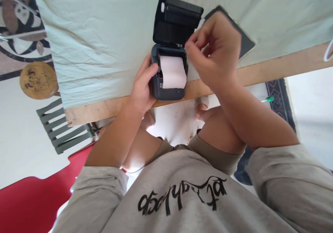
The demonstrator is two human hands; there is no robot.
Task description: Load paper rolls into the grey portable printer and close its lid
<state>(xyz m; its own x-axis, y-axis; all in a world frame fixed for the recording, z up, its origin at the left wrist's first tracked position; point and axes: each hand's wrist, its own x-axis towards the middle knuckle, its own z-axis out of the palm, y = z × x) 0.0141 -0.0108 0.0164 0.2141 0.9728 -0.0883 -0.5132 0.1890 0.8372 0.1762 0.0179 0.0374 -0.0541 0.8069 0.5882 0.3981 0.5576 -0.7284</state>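
Observation:
A small dark printer (pixel 170 94) is at the table's near edge, its black lid (pixel 177 21) raised. White paper (pixel 173 71) lies in its open compartment and hangs over the front. My left hand (pixel 144 85) grips the printer's left side, thumb on its upper edge. Beside the lid's lower right corner is my right hand (pixel 214 49), its fingers curled and the thumb and index fingertip pressed together. Whatever may be between those fingertips is too small to make out.
A dark flat device (pixel 243 40) lies on the pale tablecloth (pixel 104 35), partly behind my right hand. A round wooden stool (pixel 39 80), a green slatted seat (pixel 65 125) and a red chair (pixel 33 201) stand at the left. A patterned mat (pixel 282 104) is on the floor at the right.

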